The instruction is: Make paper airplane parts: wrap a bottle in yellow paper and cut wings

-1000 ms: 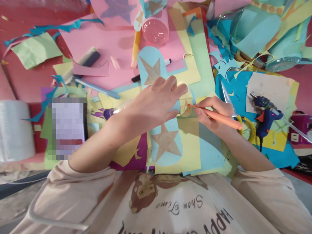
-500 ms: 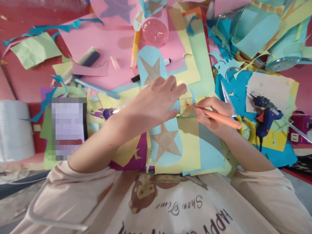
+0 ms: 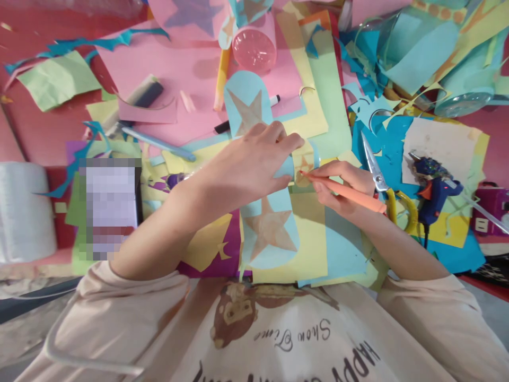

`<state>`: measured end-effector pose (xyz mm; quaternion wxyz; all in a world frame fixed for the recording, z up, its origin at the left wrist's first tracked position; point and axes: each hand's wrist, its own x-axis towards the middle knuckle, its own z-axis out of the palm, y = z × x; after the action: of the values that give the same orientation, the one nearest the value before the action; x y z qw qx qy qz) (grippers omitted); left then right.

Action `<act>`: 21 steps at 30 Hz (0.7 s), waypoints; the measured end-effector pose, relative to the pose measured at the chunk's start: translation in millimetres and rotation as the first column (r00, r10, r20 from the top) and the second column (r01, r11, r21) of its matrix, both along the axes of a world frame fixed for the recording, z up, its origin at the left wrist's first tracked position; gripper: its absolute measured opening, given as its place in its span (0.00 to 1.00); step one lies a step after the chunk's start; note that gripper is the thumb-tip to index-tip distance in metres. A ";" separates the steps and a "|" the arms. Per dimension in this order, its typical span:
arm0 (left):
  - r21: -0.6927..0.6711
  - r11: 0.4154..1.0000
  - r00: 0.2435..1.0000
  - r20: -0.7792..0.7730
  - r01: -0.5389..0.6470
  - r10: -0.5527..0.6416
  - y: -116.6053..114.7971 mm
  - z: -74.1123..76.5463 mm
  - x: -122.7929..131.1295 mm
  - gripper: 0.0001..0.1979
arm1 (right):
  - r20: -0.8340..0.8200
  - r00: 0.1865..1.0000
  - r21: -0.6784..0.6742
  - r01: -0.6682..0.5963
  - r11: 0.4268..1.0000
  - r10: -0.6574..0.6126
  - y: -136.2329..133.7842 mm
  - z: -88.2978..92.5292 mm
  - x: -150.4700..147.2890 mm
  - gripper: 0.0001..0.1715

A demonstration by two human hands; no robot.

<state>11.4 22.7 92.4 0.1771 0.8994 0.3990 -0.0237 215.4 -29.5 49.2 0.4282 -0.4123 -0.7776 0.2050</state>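
Note:
My left hand (image 3: 250, 159) curls over the body of a bottle-shaped paper craft, gripping it. Much of that body is hidden under the hand and forearm. Light-blue paper wings with brown stars stick out from it, one upper wing (image 3: 246, 98) and one lower wing (image 3: 270, 233). Between my hands, a small yellow paper piece (image 3: 305, 154) with an orange star lies on the craft's right end. My right hand (image 3: 345, 183) is closed in a writing grip around an orange marker (image 3: 356, 197), its tip at the yellow piece.
Scissors (image 3: 376, 164) with yellow handles and a blue glue gun (image 3: 435, 199) lie at the right. A phone (image 3: 138, 201) sits at the left, near a white roll (image 3: 26, 212). Farther back stand a pink cup (image 3: 254, 48) and paper scraps; a blue pen (image 3: 159, 143) lies left.
The marker and my right hand have moved slightly left, the tip now lower on the yellow piece. My left hand keeps its hold, shifting only slightly.

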 end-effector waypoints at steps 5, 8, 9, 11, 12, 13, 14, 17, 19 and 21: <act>-0.012 1.000 1.000 0.022 -0.011 0.011 -0.6 -0.4 0.4 0.22 | 0.016 1.000 -0.045 -0.016 0.999 0.016 -0.4 2.1 -0.9 0.06; -0.010 1.000 0.999 0.046 -0.011 0.011 -0.7 -2.2 -0.2 0.22 | 0.041 0.999 -0.046 -0.015 0.999 0.017 -0.7 2.7 -0.7 0.05; -0.005 1.000 0.999 0.045 -0.009 0.009 -0.7 -2.6 -0.5 0.22 | 0.045 0.999 -0.040 -0.010 0.999 0.012 -0.7 2.8 -0.6 0.04; 0.005 1.000 1.000 0.030 -0.001 0.001 -0.4 -2.7 -0.8 0.23 | 0.055 0.999 -0.027 -0.002 1.000 0.004 -0.5 3.2 -0.4 0.04; 0.009 1.000 1.000 0.021 0.001 -0.001 -0.3 -2.5 -0.9 0.23 | 0.057 0.998 -0.024 -0.006 1.000 0.008 -0.4 3.4 -0.3 0.05; 0.012 1.000 1.000 0.016 0.001 -0.001 -0.3 -2.3 -0.8 0.23 | 0.056 0.998 -0.028 -0.012 1.000 0.014 -0.2 3.7 -0.4 0.05; 0.014 1.000 1.000 0.015 0.002 -0.002 -0.2 -2.1 -0.8 0.23 | 0.054 0.998 -0.033 -0.021 0.999 0.023 0.1 4.0 -0.5 0.05; 0.014 1.000 1.000 0.025 0.004 -0.005 -0.4 -1.5 -0.7 0.22 | 0.053 0.998 -0.039 -0.023 0.999 0.025 0.6 4.5 -1.3 0.05; 0.011 1.000 1.000 0.022 0.004 -0.004 -0.6 -1.3 -0.7 0.22 | 0.057 0.998 -0.023 -0.002 1.000 0.003 0.5 4.9 -1.6 0.04; 0.003 1.000 1.000 0.016 -0.002 0.002 -0.9 -1.2 -0.6 0.22 | 0.055 0.998 -0.015 0.013 1.000 -0.012 0.1 5.5 -1.6 0.03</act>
<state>10.8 21.9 91.2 0.1789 0.8995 0.3983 -0.0157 213.8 -29.4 54.7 0.4048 -0.4257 -0.7849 0.1968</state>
